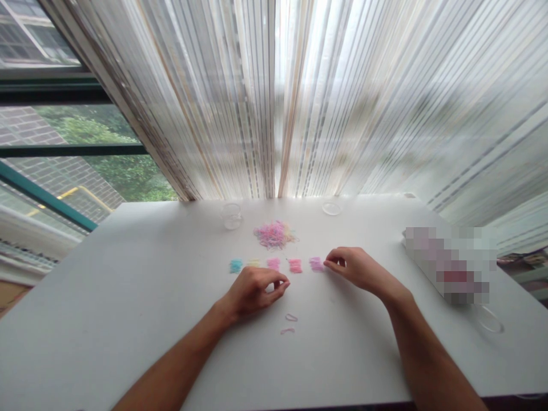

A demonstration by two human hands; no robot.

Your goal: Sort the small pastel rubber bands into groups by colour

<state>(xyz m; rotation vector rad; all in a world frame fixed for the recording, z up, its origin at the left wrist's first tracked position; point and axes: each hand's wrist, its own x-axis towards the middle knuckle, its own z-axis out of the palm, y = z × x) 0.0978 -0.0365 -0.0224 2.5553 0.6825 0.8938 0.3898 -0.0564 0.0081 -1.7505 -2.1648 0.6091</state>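
Small coloured elastic bands lie on the white table in a row of neat groups: teal bands [236, 266], yellow bands [253, 263], pink bands [273, 264], coral bands [295, 266] and purple bands [315, 264]. My right hand [357, 271] pinches thumb and forefinger together at the right edge of the purple group. Just below the coral group, my left hand [256, 290] is closed in a pinch; whatever is between its fingertips is too small to make out. Two loose pale pink bands [291, 317] lie nearer to me. Behind the row is a mixed heap of bands [275, 234].
A clear round jar [232, 217] stands at the back left, and a clear round lid [331, 209] lies at the back right. On the right are a blurred-out box [447, 265] and a clear ring-like loop [490, 319]. Striped curtains [274, 103] hang along the far edge.
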